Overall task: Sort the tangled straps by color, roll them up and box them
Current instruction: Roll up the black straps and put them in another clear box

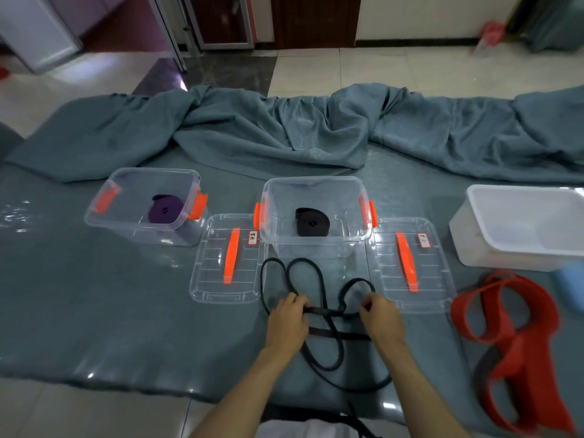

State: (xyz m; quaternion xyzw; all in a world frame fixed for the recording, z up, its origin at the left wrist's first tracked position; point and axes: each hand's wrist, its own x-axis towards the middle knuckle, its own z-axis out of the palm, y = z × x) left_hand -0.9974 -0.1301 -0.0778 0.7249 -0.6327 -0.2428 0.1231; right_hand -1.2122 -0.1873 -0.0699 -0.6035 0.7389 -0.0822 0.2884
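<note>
We record both hands at work on a loose black strap (pixel 319 279), which lies in loops on the grey-blue cloth (pixel 94 311) spread over the floor, directly in front of the middle clear box (pixel 316 240). The left hand (pixel 287 320) pinches a flat section of this strap near its knotted centre; its fingers (pixel 298 303) are curled around the webbing. The right hand (pixel 380 317) grips the same strap further along, fingers curled closed on it. Between the two hands the strap runs taut and short, while further loops trail toward the person and beyond the lower edge of the view.

We note a rolled black strap (pixel 313 222) resting on the floor of the middle clear box. A rolled purple strap (pixel 166 209) sits in the left clear box (pixel 126 222). Both boxes carry orange latches and stand open. Two clear lids with orange handles lie flat on the cloth: one lid (pixel 226 292) between the boxes, the other lid (pixel 429 279) just right of the middle box. Each bears a small label; the writing is too small to read.

A white tub (pixel 505 248) stands at the far right. Red straps (pixel 505 327) lie in a tangled heap near it, well apart from both hands. The far part of the cloth is bunched in folds.
</note>
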